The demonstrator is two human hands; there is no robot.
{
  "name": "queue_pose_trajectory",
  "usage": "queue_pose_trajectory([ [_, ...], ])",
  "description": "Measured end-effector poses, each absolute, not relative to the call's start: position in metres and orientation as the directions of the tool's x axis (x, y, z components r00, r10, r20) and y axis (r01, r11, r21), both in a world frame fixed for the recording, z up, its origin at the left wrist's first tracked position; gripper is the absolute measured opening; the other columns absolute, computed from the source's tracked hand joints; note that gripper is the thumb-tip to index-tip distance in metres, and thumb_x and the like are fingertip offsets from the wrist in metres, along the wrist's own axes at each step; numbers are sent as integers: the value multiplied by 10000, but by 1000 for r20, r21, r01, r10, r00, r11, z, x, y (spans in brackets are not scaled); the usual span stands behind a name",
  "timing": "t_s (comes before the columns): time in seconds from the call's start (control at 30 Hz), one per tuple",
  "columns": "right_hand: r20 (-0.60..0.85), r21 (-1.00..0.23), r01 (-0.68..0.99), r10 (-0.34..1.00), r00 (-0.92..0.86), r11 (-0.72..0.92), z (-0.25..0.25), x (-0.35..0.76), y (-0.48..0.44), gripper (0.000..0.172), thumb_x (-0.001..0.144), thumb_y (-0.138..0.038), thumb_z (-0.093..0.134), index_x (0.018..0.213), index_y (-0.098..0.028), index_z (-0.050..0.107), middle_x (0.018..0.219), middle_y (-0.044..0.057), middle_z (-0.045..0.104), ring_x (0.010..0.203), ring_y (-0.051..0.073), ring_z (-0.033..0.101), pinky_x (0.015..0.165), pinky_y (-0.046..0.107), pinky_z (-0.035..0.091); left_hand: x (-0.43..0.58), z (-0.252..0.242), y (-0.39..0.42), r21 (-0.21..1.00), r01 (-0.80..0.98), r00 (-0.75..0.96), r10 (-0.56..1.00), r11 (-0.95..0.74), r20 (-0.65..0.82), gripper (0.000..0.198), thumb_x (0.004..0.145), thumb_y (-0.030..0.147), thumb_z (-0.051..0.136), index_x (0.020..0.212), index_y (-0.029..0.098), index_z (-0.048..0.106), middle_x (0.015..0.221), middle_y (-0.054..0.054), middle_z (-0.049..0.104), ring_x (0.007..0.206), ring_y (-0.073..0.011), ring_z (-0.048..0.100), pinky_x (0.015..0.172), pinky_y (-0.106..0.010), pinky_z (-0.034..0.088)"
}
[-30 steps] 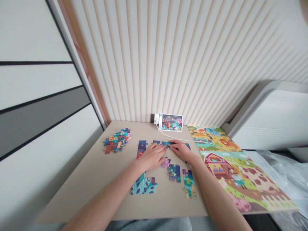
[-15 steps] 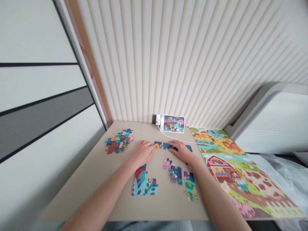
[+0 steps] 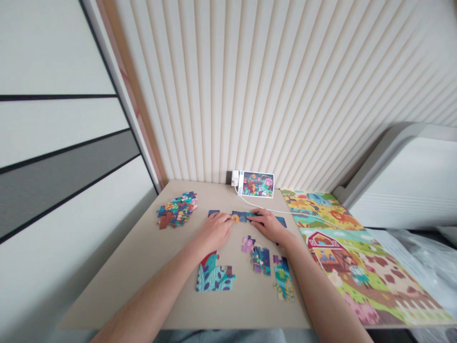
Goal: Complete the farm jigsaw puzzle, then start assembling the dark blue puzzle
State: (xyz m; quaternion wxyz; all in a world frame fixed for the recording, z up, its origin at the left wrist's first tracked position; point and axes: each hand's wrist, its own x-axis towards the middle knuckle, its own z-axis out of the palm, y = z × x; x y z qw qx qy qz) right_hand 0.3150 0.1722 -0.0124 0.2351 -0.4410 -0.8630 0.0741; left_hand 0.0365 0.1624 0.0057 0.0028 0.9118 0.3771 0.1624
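Observation:
My left hand [image 3: 217,229] rests on the table with its fingers bent together at the left edge of a dark blue puzzle piece with an orange round shape [image 3: 236,218]. That piece meets a blue puzzle piece [image 3: 249,216] on its right. My right hand [image 3: 268,225] lies over the right part of this row, fingers stretched out and thumb apart, the fingertips touching the blue piece. Another dark blue piece [image 3: 281,221] shows beyond the right hand. A further piece [image 3: 213,212] is partly hidden behind the left hand.
A heap of loose puzzle pieces [image 3: 177,208] lies at the left. Nearer me are joined teal pieces [image 3: 214,278], purple-and-blue pieces [image 3: 260,259] and a frog section [image 3: 283,278]. A picture card [image 3: 256,184], charger [image 3: 234,178] and white cable stand behind. A farm puzzle [image 3: 371,276] lies right.
The left hand has shifted slightly right, and the orange-marked piece has moved right to meet the blue piece. A dark blue piece now shows behind the left hand. The right hand has barely moved.

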Motion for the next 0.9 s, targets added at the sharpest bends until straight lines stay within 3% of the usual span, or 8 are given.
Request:
queue_pose_trajectory([
  [0.3,295,-238,754,785,-544,612,-4,315,169,311,1001,-272,550,1261,-326,712,1303,92,629,1179,243,614,1035,425,487,40,10,152,149,665,676,675,-731,296,221,993,215,481,1122,195,660,1106,-96,640,1089,-251,595,1021,-415,450],
  [0.53,286,-228,773,800,-527,591,-6,316,169,302,996,-258,546,1239,-313,718,1308,82,638,1196,242,610,1037,422,474,42,13,149,147,662,678,670,-735,303,233,986,199,480,1146,188,648,1116,-100,634,1088,-262,594,1009,-428,458],
  [0.9,308,-194,765,778,-547,615,3,305,160,432,1009,-324,509,1439,-345,556,1386,94,585,1294,260,518,1125,489,369,43,6,152,139,647,690,654,-749,310,288,981,178,467,1219,187,630,1168,-105,647,1127,-252,602,1051,-423,438],
])
